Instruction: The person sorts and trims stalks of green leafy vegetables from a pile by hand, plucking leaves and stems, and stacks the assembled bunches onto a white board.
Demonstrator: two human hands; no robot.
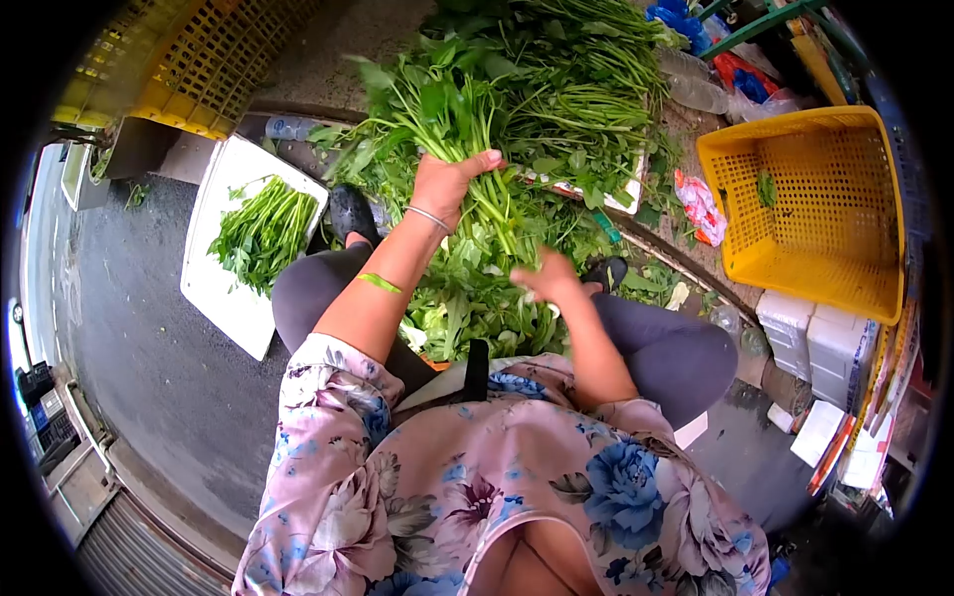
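Left hand grips the bunch of leafy greens (457, 124) by its stems

The left hand (442, 187) is closed round the stems, thumb laid across them, with the leaves fanning out beyond the fist and the cut ends pointing back toward the body. Held there, the bunch is probably steadied without crushing its leaves, and its lower stems are left exposed. The right hand (549, 278) is beside those lower stems, blurred, its fingers apparently spread; whether it touches them I cannot tell.

The held bunch is above the loose leaves (482, 313) between the knees, a spot where trimmings would naturally drop. Ahead, the large heap of greens (586, 104) covers most of a white tray (624, 203), whose near right corner shows; it seems placed within easy reach. To the left, a separate bundle (263, 226) lies against the right edge of a white panel (234, 308), perhaps to keep it off the ground. The yellow crate (830, 204) at right holds only a leaf scrap (765, 189).
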